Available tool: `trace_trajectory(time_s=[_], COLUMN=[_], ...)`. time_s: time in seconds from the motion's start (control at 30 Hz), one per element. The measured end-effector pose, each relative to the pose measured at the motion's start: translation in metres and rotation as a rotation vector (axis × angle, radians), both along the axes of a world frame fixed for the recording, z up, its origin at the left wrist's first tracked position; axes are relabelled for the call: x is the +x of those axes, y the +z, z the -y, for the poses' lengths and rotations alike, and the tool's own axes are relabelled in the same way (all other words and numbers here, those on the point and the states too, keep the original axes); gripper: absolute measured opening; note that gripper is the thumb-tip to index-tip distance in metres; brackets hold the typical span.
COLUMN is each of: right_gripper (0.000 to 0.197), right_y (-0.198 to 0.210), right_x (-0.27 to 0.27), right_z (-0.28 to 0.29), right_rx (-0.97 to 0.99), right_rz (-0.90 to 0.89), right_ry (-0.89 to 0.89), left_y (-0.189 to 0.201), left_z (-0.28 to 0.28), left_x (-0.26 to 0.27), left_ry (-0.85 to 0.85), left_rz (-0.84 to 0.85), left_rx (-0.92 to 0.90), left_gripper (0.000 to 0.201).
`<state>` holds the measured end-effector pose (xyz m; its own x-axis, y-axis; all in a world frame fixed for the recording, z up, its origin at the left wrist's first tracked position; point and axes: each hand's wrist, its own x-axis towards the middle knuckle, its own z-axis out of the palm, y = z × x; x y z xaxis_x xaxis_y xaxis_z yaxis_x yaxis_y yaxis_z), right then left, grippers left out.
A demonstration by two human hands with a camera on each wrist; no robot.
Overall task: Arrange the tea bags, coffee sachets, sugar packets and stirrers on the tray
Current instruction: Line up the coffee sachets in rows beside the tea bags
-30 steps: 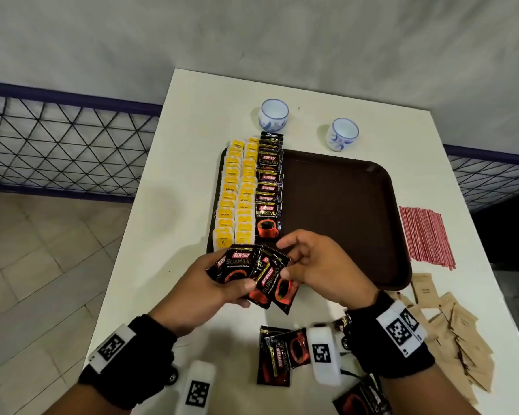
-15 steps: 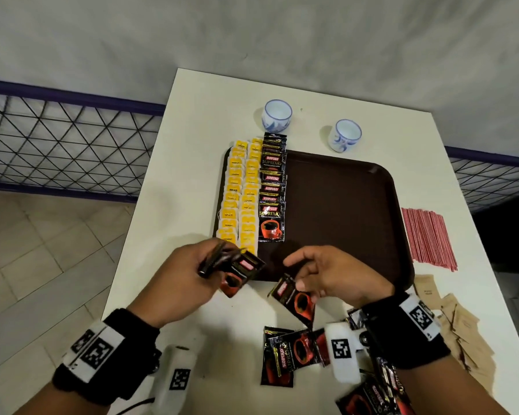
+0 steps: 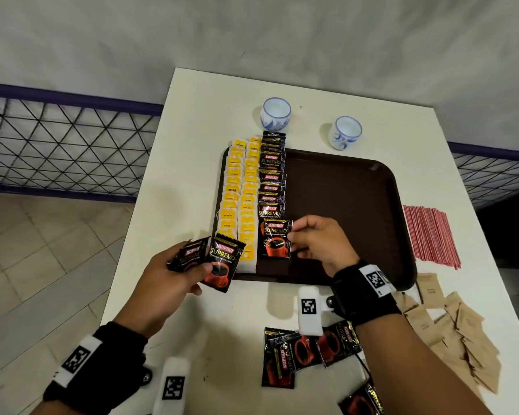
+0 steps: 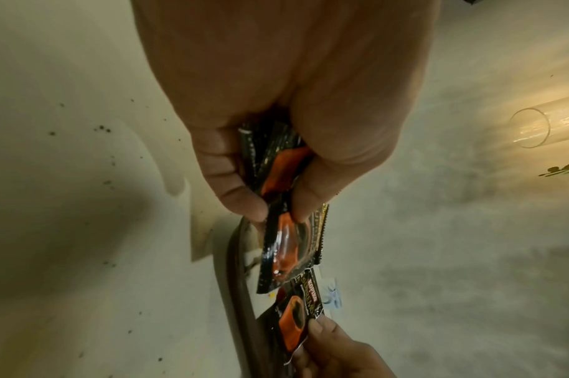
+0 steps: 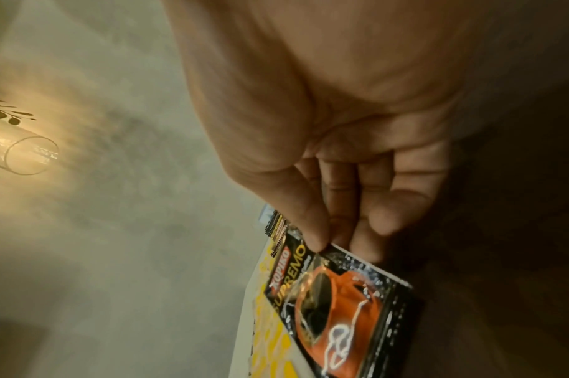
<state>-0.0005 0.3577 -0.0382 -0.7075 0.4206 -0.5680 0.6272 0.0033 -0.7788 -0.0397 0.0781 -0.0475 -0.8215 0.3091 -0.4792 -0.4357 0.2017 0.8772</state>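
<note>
A dark brown tray (image 3: 342, 205) holds two rows of yellow tea bags (image 3: 240, 199) and a row of black coffee sachets (image 3: 271, 178) along its left side. My right hand (image 3: 292, 238) pinches one coffee sachet (image 3: 276, 239) (image 5: 338, 304) by its right edge, at the near end of the sachet row. My left hand (image 3: 192, 265) (image 4: 276, 212) grips a few more sachets (image 3: 219, 262) (image 4: 289, 245) over the tray's near left corner. More sachets (image 3: 300, 351) lie on the table near me.
Red stirrers (image 3: 432, 235) lie right of the tray and brown sugar packets (image 3: 453, 330) sit at the near right. Two blue-and-white cups (image 3: 276, 113) (image 3: 346, 132) stand beyond the tray. The white table (image 3: 192, 130) drops off at left above a wire fence.
My right hand has carried one sachet from the table's front up to the near end of the sachet row. My left hand has moved forward with its sachets.
</note>
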Motion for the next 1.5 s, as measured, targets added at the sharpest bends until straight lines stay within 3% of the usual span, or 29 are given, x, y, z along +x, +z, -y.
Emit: trace_trajectory(time_s=[0.37, 0.97, 1.17, 1.5], right_gripper=[0.017, 0.007, 0.008, 0.011], right_y=[-0.007, -0.008, 0.022, 0.014], right_x=[-0.016, -0.005, 0.021, 0.031], right_z=[0.006, 0.009, 0.025, 0.039], right_rx=[0.115, 0.241, -0.186, 0.019], right_rz=[-0.018, -0.04, -0.137, -0.281], right_ry=[0.066, -0.005, 0.075, 0.105], left_y=[-0.013, -0.005, 0.003, 0.007], left_z=[-0.006, -0.026, -0.044, -0.063], left_x=[0.011, 0.009, 0.009, 0.013], left_ry=[0.014, -0.011, -0.026, -0.056], left_rz=[0.088, 0.064, 0.003, -0.158], left_rx=[0.039, 0.053, 0.082, -0.051], left_gripper=[0.036, 0.027, 0.027, 0.027])
